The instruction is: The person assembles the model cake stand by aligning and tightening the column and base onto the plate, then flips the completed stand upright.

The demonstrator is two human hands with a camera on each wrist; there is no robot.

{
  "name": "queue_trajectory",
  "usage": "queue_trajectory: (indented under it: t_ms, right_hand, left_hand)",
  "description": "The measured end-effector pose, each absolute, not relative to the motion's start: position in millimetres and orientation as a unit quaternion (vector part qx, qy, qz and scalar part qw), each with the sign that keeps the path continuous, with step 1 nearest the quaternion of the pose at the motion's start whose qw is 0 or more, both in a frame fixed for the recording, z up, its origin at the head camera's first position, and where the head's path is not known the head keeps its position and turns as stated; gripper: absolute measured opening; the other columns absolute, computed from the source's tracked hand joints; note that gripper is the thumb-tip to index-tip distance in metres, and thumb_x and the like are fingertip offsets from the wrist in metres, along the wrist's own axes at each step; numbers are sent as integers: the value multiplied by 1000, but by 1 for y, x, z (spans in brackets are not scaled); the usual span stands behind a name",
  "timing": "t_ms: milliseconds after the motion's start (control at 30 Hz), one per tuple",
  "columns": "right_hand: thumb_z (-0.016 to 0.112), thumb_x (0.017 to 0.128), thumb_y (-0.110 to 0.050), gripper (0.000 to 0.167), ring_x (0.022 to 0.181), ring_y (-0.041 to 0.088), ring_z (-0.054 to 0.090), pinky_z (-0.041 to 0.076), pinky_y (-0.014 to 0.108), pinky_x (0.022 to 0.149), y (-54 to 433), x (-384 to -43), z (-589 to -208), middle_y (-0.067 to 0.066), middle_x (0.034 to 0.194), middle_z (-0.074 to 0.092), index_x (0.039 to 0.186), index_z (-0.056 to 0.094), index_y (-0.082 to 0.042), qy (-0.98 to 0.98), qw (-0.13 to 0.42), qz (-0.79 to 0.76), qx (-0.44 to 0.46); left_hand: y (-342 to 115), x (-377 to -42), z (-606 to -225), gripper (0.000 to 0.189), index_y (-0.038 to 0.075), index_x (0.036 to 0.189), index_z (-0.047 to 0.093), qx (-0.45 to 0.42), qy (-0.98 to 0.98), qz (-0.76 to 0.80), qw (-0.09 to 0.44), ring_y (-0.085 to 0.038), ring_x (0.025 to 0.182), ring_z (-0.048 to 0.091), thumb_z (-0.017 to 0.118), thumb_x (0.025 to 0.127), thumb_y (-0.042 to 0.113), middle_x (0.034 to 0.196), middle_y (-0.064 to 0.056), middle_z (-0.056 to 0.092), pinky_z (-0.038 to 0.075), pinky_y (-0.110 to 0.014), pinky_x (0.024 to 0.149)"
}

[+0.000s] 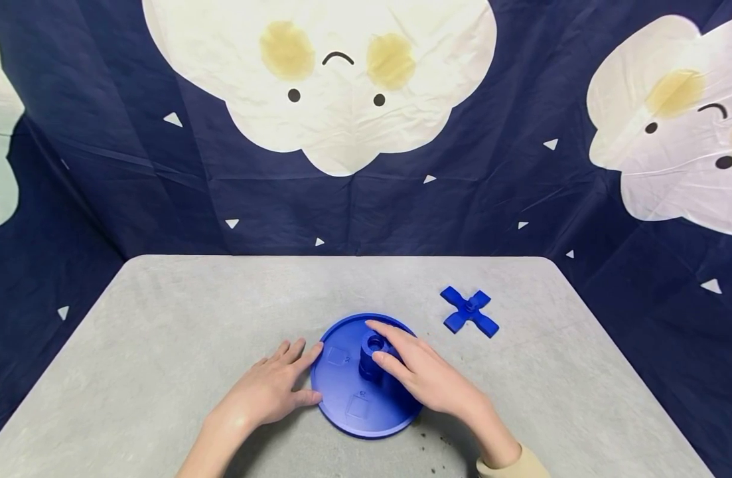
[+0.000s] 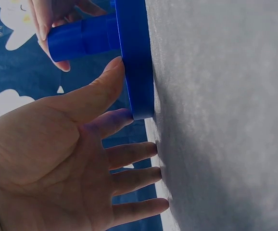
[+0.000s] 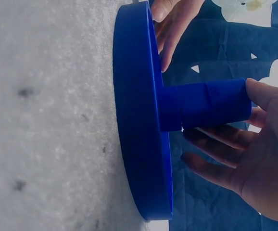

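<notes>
A round blue tray-like disc [image 1: 336, 405] with a raised rim lies flat on the table. From its middle rises a short, hollow blue cylinder [image 1: 368, 365]. My right hand [image 1: 428, 372] holds the cylinder near its upper end, thumb on the near side and fingers round the far side. In the right wrist view, the thumb touches the top edge of the cylinder [image 3: 216, 103]. At the disc's left, my left hand [image 1: 273, 385] rests with spread fingers, its thumb and index fingertip against the rim. The other left fingertips reach down to the tabletop.
A blue four-armed cross piece [image 1: 470, 311] with a small central peg lies on the grey table [image 1: 222, 299], behind and right of the disc. Dark specks dot the tabletop near the right forearm. A navy curtain [image 1: 401, 206] with cloud prints hangs around the table's back and sides.
</notes>
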State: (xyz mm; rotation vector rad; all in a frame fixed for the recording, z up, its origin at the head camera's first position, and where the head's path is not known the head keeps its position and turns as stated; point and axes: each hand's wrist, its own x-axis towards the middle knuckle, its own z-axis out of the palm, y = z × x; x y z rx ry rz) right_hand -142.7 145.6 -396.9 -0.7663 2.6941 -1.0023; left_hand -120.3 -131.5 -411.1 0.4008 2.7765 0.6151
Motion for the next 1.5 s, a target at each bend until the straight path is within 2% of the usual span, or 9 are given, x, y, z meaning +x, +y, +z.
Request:
queue_trajectory:
  t_ms: [200,367,500,633,767,867,1267,1367,1500]
  right_hand:
    - [50,104,-57,55,137,10,56,48,44,115,146,-142,-396,-9,150,57,153,49,-32,914,55,-321,-243]
    - [49,103,-59,54,104,3,65,57,36,94,147,-144,-396,-12,120,71,146,57,-27,926,28,-290,-238]
    - [49,103,-60,53,90,1,62,56,29,83,148,-144,-395,-15,103,70,142,60,-26,933,12,-271,-235]
    - [50,102,-60,58,113,10,67,57,38,98,147,-144,-394,-8,126,70,148,55,-25,930,9,-278,-238]
    - [48,104,-58,62,144,17,52,46,46,118,147,-143,-394,-3,156,53,158,43,-27,923,34,-291,-249]
    - [45,106,-56,62,150,15,44,41,45,123,147,-143,-395,-7,162,46,161,36,-29,914,65,-307,-257]
    - [52,103,-57,55,140,10,54,47,43,117,146,-144,-398,-8,150,58,151,49,-28,911,50,-325,-249]
    - [52,103,-56,56,131,10,61,52,43,111,147,-145,-398,-7,143,63,149,52,-25,915,36,-315,-248]
    - [51,104,-57,55,106,4,66,57,36,96,149,-144,-396,-11,119,71,147,55,-24,925,23,-291,-245]
  left_hand:
    - [-132,-120,-412,81,15,156,46,141,959,211,129,-53,151,32,76,88,48,161,-26,40,33,-75,114]
    - [-133,-120,-412,81,14,156,46,142,958,213,128,-53,151,32,76,88,48,161,-26,40,33,-75,114]
    - [-133,-120,-413,82,14,156,46,142,958,214,128,-54,151,31,76,88,48,162,-26,40,33,-75,114]
    - [-133,-120,-413,82,15,156,46,142,958,213,128,-53,151,32,76,88,49,162,-26,40,34,-75,114]
    - [-133,-121,-413,82,15,156,46,141,958,213,130,-53,151,31,76,88,49,162,-25,40,34,-75,114]
    - [-133,-121,-413,82,15,156,46,140,958,213,133,-53,151,31,75,88,49,162,-25,40,33,-75,114]
    - [-132,-121,-413,81,15,156,46,144,958,212,128,-53,151,32,76,88,48,161,-26,40,33,-74,115]
    - [-132,-121,-413,81,14,156,46,143,958,213,128,-54,151,31,76,88,48,161,-26,40,33,-74,115]
    - [-132,-121,-413,81,14,156,46,144,958,214,127,-53,151,31,76,88,47,161,-26,40,33,-74,115]
